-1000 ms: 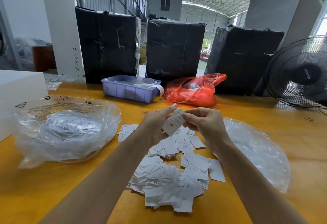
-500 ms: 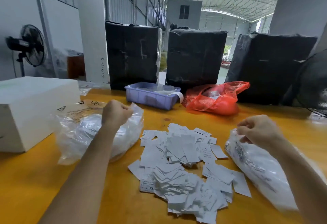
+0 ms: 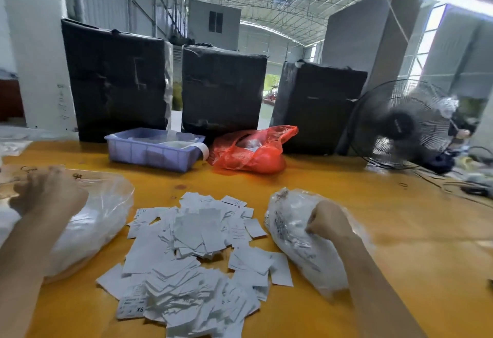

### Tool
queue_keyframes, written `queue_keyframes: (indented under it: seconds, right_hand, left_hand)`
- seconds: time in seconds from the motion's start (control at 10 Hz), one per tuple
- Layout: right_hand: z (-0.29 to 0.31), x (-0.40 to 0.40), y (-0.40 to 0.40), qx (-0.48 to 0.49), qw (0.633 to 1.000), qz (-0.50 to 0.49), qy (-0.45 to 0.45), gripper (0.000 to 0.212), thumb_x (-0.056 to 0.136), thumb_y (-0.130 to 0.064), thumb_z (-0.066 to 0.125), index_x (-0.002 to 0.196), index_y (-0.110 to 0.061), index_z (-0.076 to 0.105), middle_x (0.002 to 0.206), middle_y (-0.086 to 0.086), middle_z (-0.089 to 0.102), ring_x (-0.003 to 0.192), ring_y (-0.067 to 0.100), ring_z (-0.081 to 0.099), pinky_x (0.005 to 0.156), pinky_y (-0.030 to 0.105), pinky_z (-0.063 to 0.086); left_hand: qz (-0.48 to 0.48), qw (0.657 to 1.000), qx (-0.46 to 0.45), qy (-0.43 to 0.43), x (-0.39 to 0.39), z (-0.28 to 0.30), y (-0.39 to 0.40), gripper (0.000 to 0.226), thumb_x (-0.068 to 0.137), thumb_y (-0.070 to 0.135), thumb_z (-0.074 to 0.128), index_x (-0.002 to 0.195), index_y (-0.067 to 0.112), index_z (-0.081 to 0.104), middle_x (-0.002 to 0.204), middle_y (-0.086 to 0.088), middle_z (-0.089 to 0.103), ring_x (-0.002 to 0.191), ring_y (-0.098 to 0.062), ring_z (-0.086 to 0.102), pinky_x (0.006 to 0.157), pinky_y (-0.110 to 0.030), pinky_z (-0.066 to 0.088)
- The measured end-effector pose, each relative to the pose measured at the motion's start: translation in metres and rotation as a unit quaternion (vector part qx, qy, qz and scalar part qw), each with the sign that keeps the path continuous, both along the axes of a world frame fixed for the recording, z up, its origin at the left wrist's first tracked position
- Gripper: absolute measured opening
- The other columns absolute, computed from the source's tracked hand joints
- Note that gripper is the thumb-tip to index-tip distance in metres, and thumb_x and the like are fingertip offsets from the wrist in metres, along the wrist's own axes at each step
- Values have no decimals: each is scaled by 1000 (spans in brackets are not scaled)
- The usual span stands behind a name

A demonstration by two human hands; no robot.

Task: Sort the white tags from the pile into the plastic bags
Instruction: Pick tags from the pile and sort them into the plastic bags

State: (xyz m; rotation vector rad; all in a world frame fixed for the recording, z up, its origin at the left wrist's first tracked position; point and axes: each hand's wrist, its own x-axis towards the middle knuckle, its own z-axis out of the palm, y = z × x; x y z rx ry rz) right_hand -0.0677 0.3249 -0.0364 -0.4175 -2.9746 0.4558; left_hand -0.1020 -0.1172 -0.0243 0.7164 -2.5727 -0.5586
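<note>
Head view: hands point(image 3: 48, 199) point(image 3: 329, 221) at bags point(image 3: 104, 220) point(image 3: 296, 239).

A yellow-orange table point(image 3: 346, 204) is seen under a pile of white tags point(image 3: 192, 252) printed in small dark lettering (one is marked "XS"). Two clear plastic bags, a left bag point(image 3: 101, 220) and a right bag point(image 3: 293, 244), are shown whitish with their contents. Behind are a lavender-blue tray point(image 3: 149, 151), a translucent red bag point(image 3: 250, 151), three black-wrapped boxes point(image 3: 114, 79) and a black fan point(image 3: 402, 124).

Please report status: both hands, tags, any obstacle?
Left hand at left bag, right hand at right bag; grip unclear. Tag pile between bags. No obstacle seen.
</note>
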Motion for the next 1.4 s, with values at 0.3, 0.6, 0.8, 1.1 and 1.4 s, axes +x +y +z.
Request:
queue_keyframes:
  seconds: [0.3, 0.6, 0.8, 1.1, 1.4]
  right_hand:
    - [27, 1, 16, -117, 991, -36, 58, 11, 78, -4, 71, 82, 7, 72, 81, 19, 72, 70, 23, 66, 63, 32, 52]
    - [13, 6, 13, -62, 997, -41, -28, 22, 84, -16, 71, 71, 1, 67, 78, 14, 74, 60, 19, 66, 72, 31, 57]
    - [23, 14, 12, 11, 994, -107, 0, 36, 71, -35, 81, 54, -13, 59, 48, -7, 59, 46, 5, 55, 48, 20, 39]
    - [31, 17, 16, 42, 993, -103, -41, 35, 80, -11, 74, 51, -7, 54, 31, -5, 48, 37, 5, 49, 45, 22, 41]
    - [13, 10, 15, -167, 979, -90, -72, 28, 91, -5, 61, 65, 2, 53, 48, 8, 60, 27, 8, 49, 31, 15, 33]
  left_hand:
    - [-285, 948, 61, 125, 43, 31, 129, 51, 81, 21, 74, 126, 8, 56, 123, -10, 61, 110, -25, 56, 86, -34, 47]
    - [-433, 893, 124, 29, 56, -2, 182, 37, 83, 26, 72, 116, 19, 58, 110, 3, 60, 96, -10, 56, 81, -21, 46]
    - [-430, 895, 116, 29, 52, -4, 181, 37, 83, 25, 72, 116, 17, 58, 107, 4, 59, 95, -10, 57, 83, -24, 49]
    - [-437, 892, 112, 30, 51, -5, 182, 37, 83, 26, 72, 116, 18, 58, 106, 5, 58, 94, -9, 58, 81, -23, 49]
    - [-581, 811, 75, -3, 65, -24, 211, 33, 88, 36, 62, 120, 37, 55, 123, 13, 55, 100, -2, 55, 78, -11, 44]
